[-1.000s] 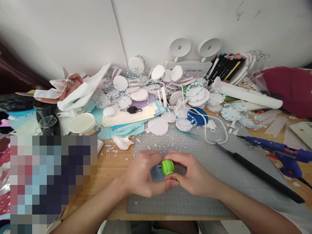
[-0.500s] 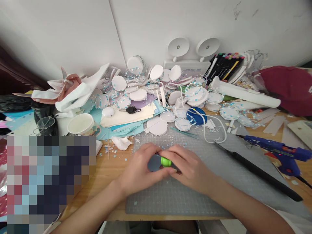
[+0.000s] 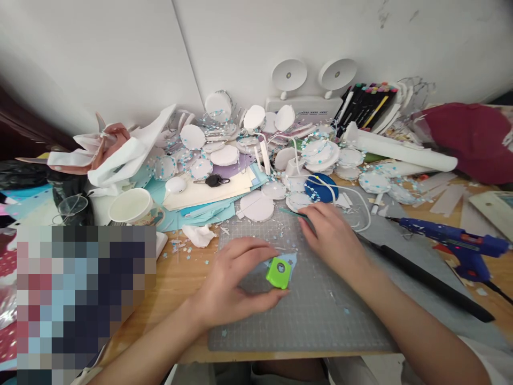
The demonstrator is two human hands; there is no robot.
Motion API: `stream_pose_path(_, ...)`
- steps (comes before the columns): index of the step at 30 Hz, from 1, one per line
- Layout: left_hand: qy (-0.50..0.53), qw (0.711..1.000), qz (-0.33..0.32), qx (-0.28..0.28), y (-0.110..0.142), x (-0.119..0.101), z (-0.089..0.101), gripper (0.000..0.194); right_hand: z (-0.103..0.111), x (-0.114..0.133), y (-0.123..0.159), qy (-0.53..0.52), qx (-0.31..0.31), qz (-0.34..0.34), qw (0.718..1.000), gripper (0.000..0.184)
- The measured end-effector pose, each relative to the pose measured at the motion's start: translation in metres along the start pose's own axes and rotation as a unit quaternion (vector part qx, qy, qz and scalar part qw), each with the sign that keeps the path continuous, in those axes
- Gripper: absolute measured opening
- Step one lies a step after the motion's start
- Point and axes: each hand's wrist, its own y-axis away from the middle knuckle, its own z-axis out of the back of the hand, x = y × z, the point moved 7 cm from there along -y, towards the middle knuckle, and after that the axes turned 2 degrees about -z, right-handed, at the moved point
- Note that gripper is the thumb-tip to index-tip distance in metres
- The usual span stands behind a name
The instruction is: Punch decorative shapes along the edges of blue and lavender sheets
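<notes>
One boxy lime-green plastic punch is held between the left hand's part-spread thumb and fingers, over one grey gridded mat. One slim teal tool is pinched in the right hand's near-closed fingers.

Single head-worn view, facing forward and down, close above the desk

A craft corner, by its look: a wooden table against a white wall, with a gridded mat and green punch at lower centre, glue gun at right, markers at upper right, and coloured paper and decorated discs across the middle.
</notes>
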Motion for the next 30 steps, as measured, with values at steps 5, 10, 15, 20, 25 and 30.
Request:
stream_pose_path(5, -0.009, 1.0, -0.021, -0.022, 0.0, -0.005, 0.005, 0.041, -0.013, -0.015, 0.004, 0.013, 0.03, -0.018, 0.999, 0.016)
stream_pose_path(10, -0.014, 0.999, -0.024, -0.025, -0.001, -0.007, 0.006, 0.041, -0.015, -0.017, 0.007, -0.013, 0.022, -0.01, 1.0, 0.018)
stream_pose_path(15, -0.035, 0.999, -0.008, -0.028, -0.001, -0.003, 0.005, 0.039, 0.0, 0.006, 0.007, -0.086, 0.012, 0.004, 0.996, 0.02)
stream_pose_path(20, -0.077, 0.996, 0.01, -0.039, 0.0, 0.002, 0.007, 0.036, 0.038, 0.02, 0.012, -0.398, -0.087, -0.057, 0.912, 0.012)
stream_pose_path(25, -0.134, 0.99, -0.039, -0.029, -0.002, -0.006, 0.004, 0.032, 0.041, 0.031, 0.017, -0.608, -0.044, -0.058, 0.791, 0.006)
stream_pose_path(30, -0.144, 0.987, -0.067, -0.018, -0.001, -0.007, 0.0, 0.034, 0.034, 0.037, 0.02, -0.577, -0.023, -0.05, 0.815, 0.01)
